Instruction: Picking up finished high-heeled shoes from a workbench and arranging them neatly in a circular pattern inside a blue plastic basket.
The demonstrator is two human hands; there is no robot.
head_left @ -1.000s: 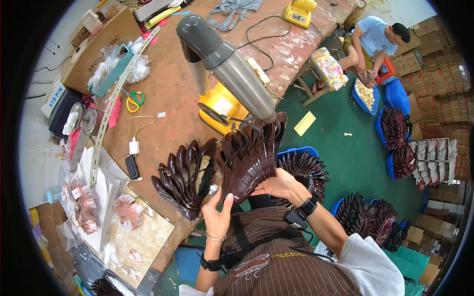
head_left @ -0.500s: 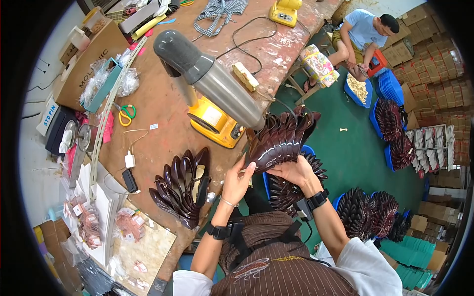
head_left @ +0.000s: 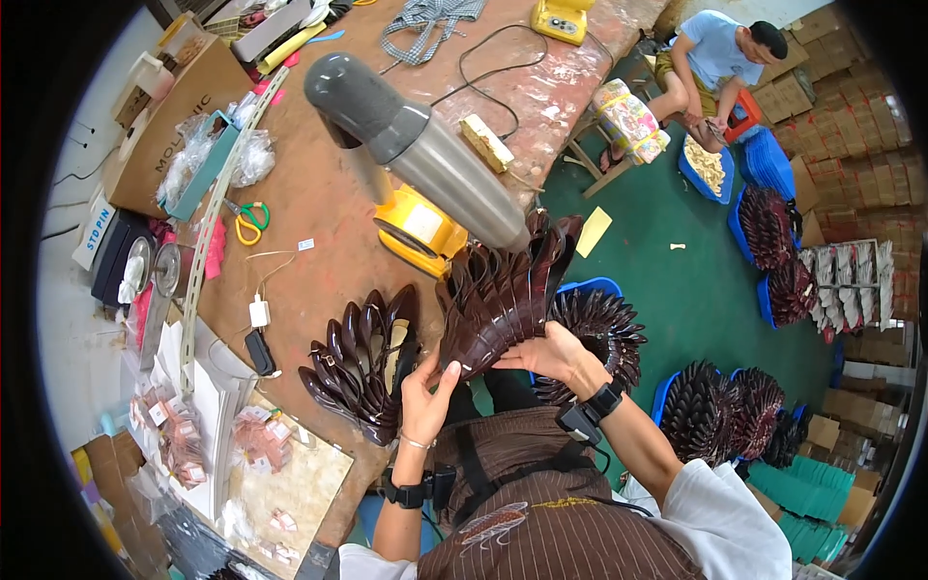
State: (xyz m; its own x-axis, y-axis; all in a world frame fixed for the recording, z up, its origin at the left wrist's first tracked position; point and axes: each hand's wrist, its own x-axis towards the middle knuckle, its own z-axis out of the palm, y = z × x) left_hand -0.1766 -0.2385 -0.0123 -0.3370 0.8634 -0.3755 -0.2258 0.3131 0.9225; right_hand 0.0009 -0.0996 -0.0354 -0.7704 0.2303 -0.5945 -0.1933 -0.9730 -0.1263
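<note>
Between both hands I hold a fanned row of glossy dark burgundy shoes [head_left: 495, 314], nested into one another. My left hand [head_left: 426, 397] grips the near left end, thumb on top. At the row's near right side, my right hand [head_left: 556, 354] supports it from below, its fingers partly hidden. The far part of the row lies at the mouth of a steel-tubed hot-air blower [head_left: 454, 174] with a yellow base; whether they touch I cannot tell. A second fanned group of burgundy shoes [head_left: 362, 358] rests on the table, left of my left hand.
On the worktable [head_left: 319, 174] lie green-and-yellow scissors [head_left: 252, 223], a white plug adapter [head_left: 259, 311] and a cable. Blue tubs of shoes [head_left: 594, 338] stand on the green floor at right. A seated person [head_left: 717, 58] works beyond, near stacked cartons [head_left: 851, 145].
Both hands have drawn the row of shoes left and slightly toward me. A yellow sheet on the floor and more of the nearest tub now show.
</note>
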